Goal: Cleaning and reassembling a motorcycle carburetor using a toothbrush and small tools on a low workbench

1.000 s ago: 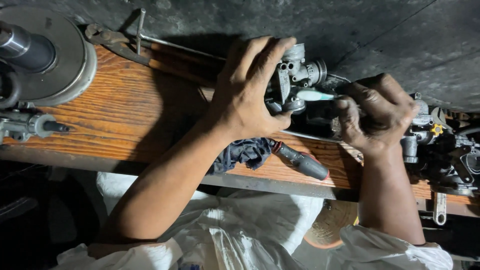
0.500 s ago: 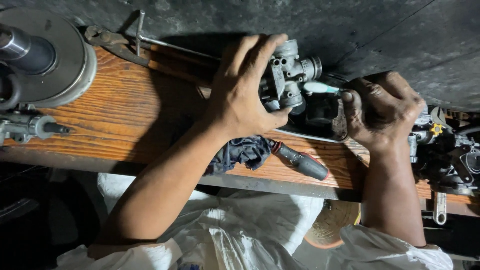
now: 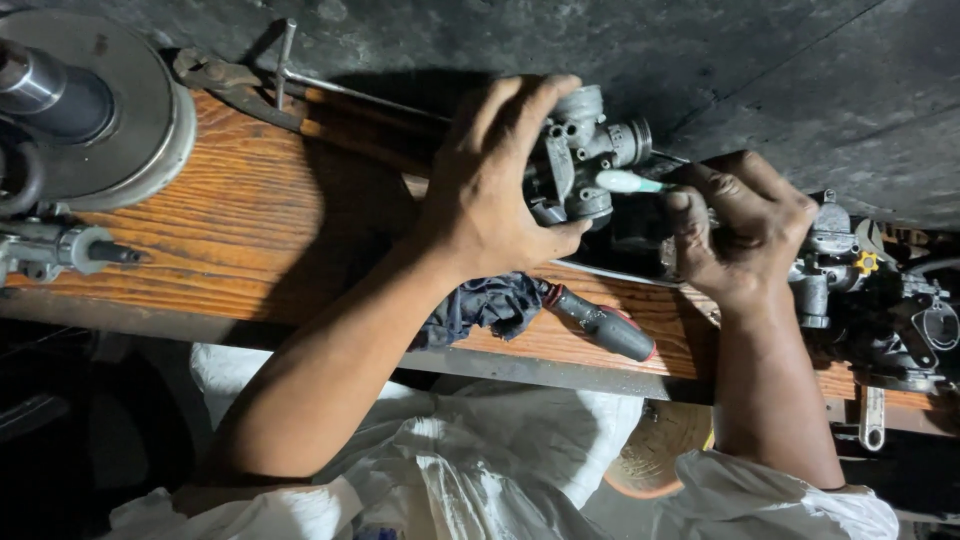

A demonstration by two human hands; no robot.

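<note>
1. The left hand (image 3: 500,190) gripped a grey metal carburettor (image 3: 585,150), fingers wrapped over its top, holding it just above the far edge of the wooden surface (image 3: 250,210).
2. The right hand (image 3: 745,230) was curled shut around a small brush; its pale tip (image 3: 625,181) touched the carburettor's right side.
3. A dark blue rag (image 3: 485,305) lay on the surface near the left wrist; a screwdriver with a black handle (image 3: 605,325) lay just right of it.
4. A second carburettor (image 3: 850,290) sat at the right, beside the right hand; a large round metal pulley (image 3: 100,110) stood at the far left.
</note>
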